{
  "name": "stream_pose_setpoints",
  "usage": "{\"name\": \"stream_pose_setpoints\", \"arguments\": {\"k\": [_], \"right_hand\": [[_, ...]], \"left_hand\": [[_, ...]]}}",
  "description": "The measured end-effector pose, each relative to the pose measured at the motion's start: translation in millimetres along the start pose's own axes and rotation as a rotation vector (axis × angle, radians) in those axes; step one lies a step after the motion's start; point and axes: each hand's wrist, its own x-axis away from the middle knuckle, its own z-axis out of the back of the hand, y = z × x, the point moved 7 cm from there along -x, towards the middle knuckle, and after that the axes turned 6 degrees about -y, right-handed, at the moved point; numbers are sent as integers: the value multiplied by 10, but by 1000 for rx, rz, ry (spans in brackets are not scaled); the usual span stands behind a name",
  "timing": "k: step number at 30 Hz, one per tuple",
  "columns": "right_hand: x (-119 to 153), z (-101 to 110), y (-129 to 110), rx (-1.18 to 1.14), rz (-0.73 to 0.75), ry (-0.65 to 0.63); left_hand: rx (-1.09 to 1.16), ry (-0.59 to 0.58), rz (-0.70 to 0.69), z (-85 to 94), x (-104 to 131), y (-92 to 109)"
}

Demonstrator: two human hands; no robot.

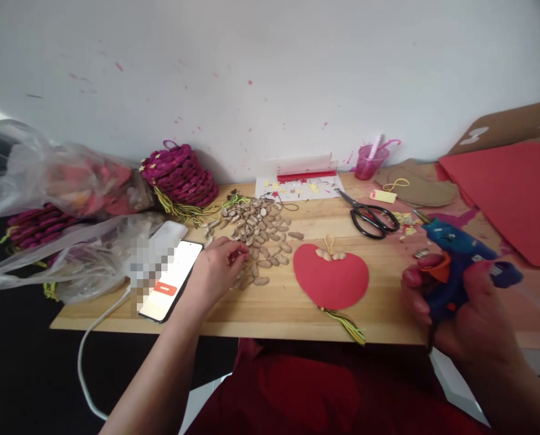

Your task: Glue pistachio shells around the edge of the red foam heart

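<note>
My right hand [469, 308] grips a blue glue gun [455, 254] with an orange trigger, nozzle pointing up and left, over the table's right front. My left hand [217, 266] reaches into the near edge of a pile of pistachio shells [258, 232], fingertips pinched on a shell. Between the hands lies a red apple-shaped card [331, 275] with a few shells glued along its top, a yellow loop above and a green-yellow tassel below.
A phone [170, 281] lies left of my left hand beside a white cable. Black scissors [373, 219], a pink cup [370, 161], red paper sheets [514, 193], magenta woven pieces [181, 175] and plastic bags [61, 181] crowd the wooden table [274, 308].
</note>
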Motion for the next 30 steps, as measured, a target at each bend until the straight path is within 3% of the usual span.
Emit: {"name": "stream_pose_setpoints", "arguments": {"k": [10,22,30], "right_hand": [[-5,24,42,36,-53,28],[-18,15,22,82,-54,46],[-22,21,49,79,-65,49]], "left_hand": [[-69,-42,7,-140,-62,29],[-45,45,-5,130,-78,-5],[10,55,-71,47,-144,34]]}}
